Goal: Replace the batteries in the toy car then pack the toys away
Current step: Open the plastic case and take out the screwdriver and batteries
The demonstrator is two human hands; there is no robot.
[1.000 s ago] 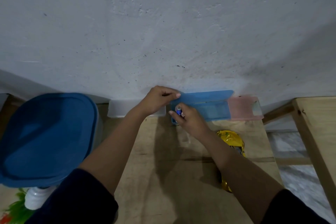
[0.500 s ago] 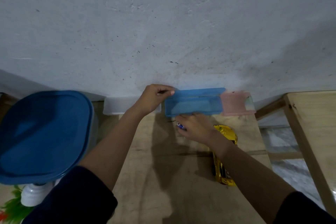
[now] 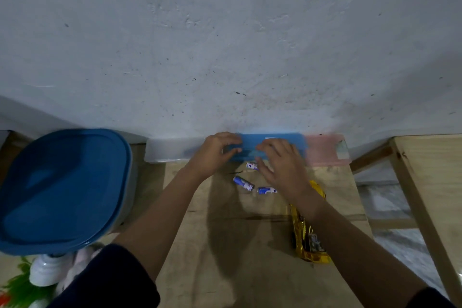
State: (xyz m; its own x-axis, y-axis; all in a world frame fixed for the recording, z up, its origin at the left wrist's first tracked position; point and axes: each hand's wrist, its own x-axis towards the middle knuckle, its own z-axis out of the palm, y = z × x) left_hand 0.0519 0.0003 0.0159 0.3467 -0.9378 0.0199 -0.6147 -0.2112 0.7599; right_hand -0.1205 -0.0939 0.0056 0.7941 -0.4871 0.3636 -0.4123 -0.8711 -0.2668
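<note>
A blue plastic box (image 3: 272,140) stands against the wall at the far edge of the wooden table (image 3: 225,270). My left hand (image 3: 212,155) grips its left end with curled fingers. My right hand (image 3: 281,165) lies over its front with fingers spread and nothing in it. Three blue-and-white batteries lie loose on the table just in front: one (image 3: 251,165) by the box, one (image 3: 243,183) in the middle, one (image 3: 266,191) beside my right wrist. The yellow toy car (image 3: 308,242) lies on its side under my right forearm, partly hidden.
A clear box (image 3: 170,151) and a pink box (image 3: 325,151) flank the blue one along the wall. A large bin with a blue lid (image 3: 62,187) stands at the left. A second wooden table (image 3: 430,170) is at the right. A white bottle (image 3: 47,270) stands on the floor.
My right hand has let go of the batteries, which now lie on the table, and moved up onto the blue box. The raised blue lid has come down.
</note>
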